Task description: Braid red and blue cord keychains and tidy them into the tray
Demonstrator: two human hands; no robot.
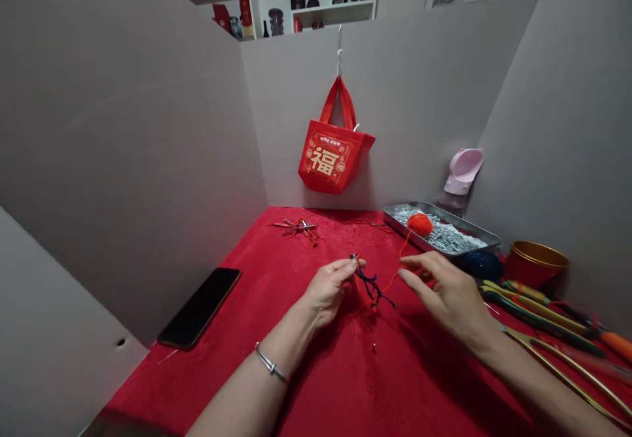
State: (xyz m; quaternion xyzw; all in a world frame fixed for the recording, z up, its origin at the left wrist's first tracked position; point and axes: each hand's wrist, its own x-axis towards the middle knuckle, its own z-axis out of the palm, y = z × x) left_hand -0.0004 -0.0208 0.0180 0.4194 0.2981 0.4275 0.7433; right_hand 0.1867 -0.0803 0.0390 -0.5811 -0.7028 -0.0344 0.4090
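Note:
My left hand [330, 287] is pinched shut on a small knotted piece of dark blue and red cord [368, 285] with a tiny metal bit at its top. The cord ends hang down below my fingertips. My right hand [447, 292] hovers just right of the cord, fingers loosely extended, with a red thread [401, 256] running past it up to a red yarn ball [420, 224]. I cannot make out whether the right fingers hold that thread. A tiny bead [374, 347] lies on the red cloth [306, 371] below the hands.
The yarn ball rests in a metal tray [395, 212] of small silver parts. A black phone [200, 307] lies at left. A finished cord bundle [299, 228] lies at the back. A red bag [332, 154] hangs on the partition. Tools [543, 312] and a red bowl [536, 262] are at right.

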